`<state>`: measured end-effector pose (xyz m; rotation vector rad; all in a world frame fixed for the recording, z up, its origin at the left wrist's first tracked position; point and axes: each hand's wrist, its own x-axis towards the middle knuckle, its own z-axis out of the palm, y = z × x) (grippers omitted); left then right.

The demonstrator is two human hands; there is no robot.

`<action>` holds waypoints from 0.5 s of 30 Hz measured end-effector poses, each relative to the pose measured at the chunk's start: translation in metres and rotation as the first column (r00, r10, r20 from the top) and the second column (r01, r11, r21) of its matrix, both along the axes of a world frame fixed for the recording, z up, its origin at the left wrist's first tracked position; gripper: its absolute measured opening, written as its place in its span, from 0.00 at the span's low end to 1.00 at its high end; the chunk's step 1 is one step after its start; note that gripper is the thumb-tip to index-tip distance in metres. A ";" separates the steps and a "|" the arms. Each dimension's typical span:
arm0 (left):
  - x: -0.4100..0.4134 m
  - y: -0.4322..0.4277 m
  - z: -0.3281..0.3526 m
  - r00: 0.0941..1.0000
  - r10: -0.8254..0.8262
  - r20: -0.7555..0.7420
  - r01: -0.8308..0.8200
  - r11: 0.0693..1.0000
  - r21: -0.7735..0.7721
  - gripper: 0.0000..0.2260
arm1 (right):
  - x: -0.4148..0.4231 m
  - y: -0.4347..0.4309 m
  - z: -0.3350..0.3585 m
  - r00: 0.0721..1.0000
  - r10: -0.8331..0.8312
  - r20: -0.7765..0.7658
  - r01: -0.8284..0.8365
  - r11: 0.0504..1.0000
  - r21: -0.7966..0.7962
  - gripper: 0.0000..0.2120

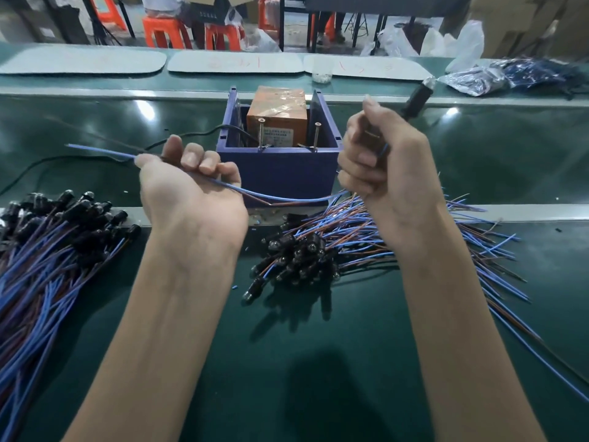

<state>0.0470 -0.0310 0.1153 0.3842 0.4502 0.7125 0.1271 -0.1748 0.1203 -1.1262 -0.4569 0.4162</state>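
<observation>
A heap of wired lamps (63,237) lies on the green bench (318,378). The left hand (191,189) clenches 1 blue-and-brown lead (287,198), which sags before the blue box (277,173). The right hand (389,173) grasps the lead's black lamp socket (416,97), raised above the bench.

Bare arms filling the view: left forearm (172,314) and right forearm (446,314) are showing uncovered right down to the bottom edge, both slim. Faint tendon lines and skin creases are showing at the left wrist (194,231). Left grip (188,183) is showing short trimmed nails (192,158), plain finish. Right grip (382,164) is showing similar short nails on its fingers (366,159), with the knuckle folds reading clearly.
</observation>
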 end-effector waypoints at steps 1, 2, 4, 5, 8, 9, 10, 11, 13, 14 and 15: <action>0.003 -0.002 0.000 1.000 0.010 0.002 -0.010 1.000 -0.004 0.18 | 0.001 -0.001 -0.001 1.000 -0.013 0.001 0.013 1.000 -0.016 0.21; 0.003 -0.004 0.001 1.000 0.003 -0.020 -0.003 1.000 0.013 0.18 | 0.002 -0.002 -0.001 1.000 -0.027 0.007 0.027 0.999 -0.032 0.21; 0.005 -0.009 0.004 0.996 -0.057 -0.074 0.064 0.993 0.098 0.18 | 0.005 -0.005 -0.001 0.998 -0.050 0.036 0.053 0.996 -0.065 0.23; 0.007 -0.012 0.004 0.991 -0.101 -0.092 0.114 0.982 0.150 0.17 | 0.006 -0.007 -0.001 0.997 -0.058 0.058 0.063 0.994 -0.087 0.24; 0.008 -0.017 0.003 0.955 -0.186 -0.229 0.260 0.896 0.359 0.17 | 0.008 -0.010 -0.003 0.989 -0.066 0.129 0.088 0.981 -0.171 0.23; 0.009 -0.019 0.001 0.941 -0.199 -0.273 0.304 0.850 0.429 0.17 | 0.008 -0.010 -0.004 0.988 -0.061 0.145 0.089 0.977 -0.195 0.21; 0.009 -0.021 0.000 0.929 -0.201 -0.312 0.339 0.801 0.493 0.17 | 0.008 -0.009 -0.005 0.986 -0.053 0.157 0.087 0.973 -0.215 0.18; 0.011 -0.023 -0.002 0.918 -0.191 -0.347 0.366 0.746 0.557 0.17 | 0.008 -0.008 -0.005 0.986 -0.044 0.164 0.083 0.968 -0.237 0.14; 0.012 -0.025 -0.006 0.885 -0.163 -0.435 0.440 0.596 0.672 0.16 | 0.006 -0.006 -0.007 0.987 -0.025 0.158 0.073 0.950 -0.304 0.10; 0.013 -0.026 -0.009 0.865 -0.149 -0.480 0.483 0.511 0.711 0.16 | 0.006 -0.005 -0.009 0.988 -0.011 0.153 0.063 0.938 -0.340 0.09; 0.014 -0.027 -0.011 0.845 -0.139 -0.516 0.520 0.435 0.735 0.16 | 0.005 -0.003 -0.010 0.988 0.007 0.151 0.051 0.926 -0.374 0.08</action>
